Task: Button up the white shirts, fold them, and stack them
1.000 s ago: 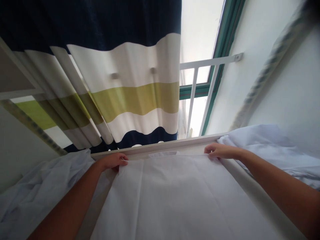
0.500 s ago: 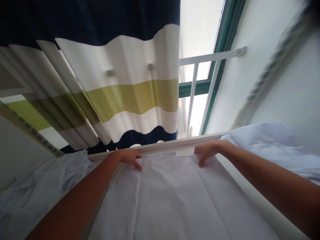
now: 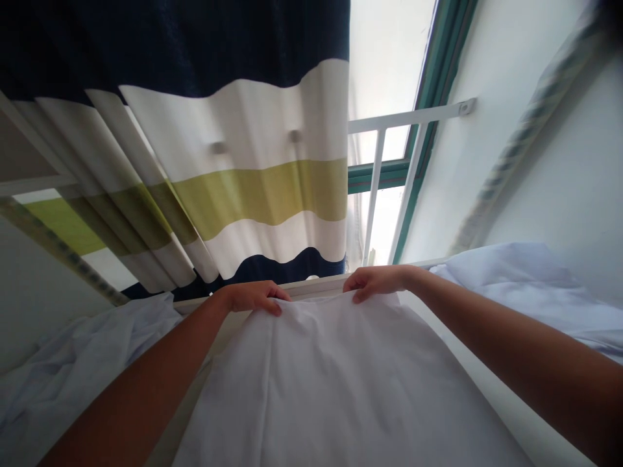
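Head view: white cloth [image 3: 335, 383] spreads across the near middle, running away from me to the rail [image 3: 316, 284]. My left hand [image 3: 253, 297] pinches its far edge on the left, fingers curled tight on the fabric; my right hand [image 3: 377, 282] pinches the same edge just right of it. Crumpled sheets [image 3: 530, 285] lie either side. Far off, striped curtain [image 3: 243, 188] hangs left, window [image 3: 389, 78] right.
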Available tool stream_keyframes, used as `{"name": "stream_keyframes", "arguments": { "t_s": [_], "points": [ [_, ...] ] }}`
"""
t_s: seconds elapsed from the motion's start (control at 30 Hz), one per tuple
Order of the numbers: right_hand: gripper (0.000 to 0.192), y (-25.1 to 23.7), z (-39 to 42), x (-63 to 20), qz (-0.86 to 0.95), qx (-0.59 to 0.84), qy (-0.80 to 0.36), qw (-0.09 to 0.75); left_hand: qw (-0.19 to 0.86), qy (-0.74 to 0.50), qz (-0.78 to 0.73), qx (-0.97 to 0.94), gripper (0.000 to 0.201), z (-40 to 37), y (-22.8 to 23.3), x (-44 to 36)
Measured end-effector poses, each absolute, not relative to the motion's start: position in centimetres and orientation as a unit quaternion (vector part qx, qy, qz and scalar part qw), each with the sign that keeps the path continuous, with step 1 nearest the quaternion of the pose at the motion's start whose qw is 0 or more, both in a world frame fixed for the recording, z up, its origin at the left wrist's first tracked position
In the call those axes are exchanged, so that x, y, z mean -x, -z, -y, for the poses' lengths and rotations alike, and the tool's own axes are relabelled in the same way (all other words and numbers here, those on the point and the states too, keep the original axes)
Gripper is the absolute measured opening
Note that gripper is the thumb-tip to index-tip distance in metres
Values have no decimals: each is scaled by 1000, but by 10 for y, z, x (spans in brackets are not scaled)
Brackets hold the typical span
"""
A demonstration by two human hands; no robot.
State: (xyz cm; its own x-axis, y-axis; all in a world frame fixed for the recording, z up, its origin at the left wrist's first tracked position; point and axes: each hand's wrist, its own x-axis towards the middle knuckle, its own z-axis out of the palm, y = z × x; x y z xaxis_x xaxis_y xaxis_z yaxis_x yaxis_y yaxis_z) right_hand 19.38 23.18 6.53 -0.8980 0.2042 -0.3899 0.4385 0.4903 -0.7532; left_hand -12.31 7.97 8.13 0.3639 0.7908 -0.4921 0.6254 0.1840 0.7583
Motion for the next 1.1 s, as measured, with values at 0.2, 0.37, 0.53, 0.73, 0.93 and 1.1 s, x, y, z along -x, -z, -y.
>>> {"name": "stream_keyframes", "arguments": {
  "t_s": [0.2, 0.37, 0.53, 0.73, 0.93, 1.1],
  "points": [
    [46, -54, -240, -208, -829, -194, 521, 64, 546, -113, -537, -633, 56, -75, -77, 140],
    [47, -35, -250, -199, -860, -274, 417, 105, 485, -5, -583, -651, 54, -90, -53, 143],
    [40, -30, -246, -177, -878, -293, 364, 105, 438, 21, -604, -665, 45, -118, -45, 124],
    [29, -38, -242, -174, -891, -276, 350, 82, 419, -2, -578, -701, 29, -132, -51, 107],
    [34, -25, -246, -184, -897, -295, 330, 17, 347, -56, -609, -711, 29, -119, -29, 116],
    [47, -7, -252, -201, -895, -335, 296, 4, 266, -89, -683, -674, 42, -96, -10, 127]
  ]
}}
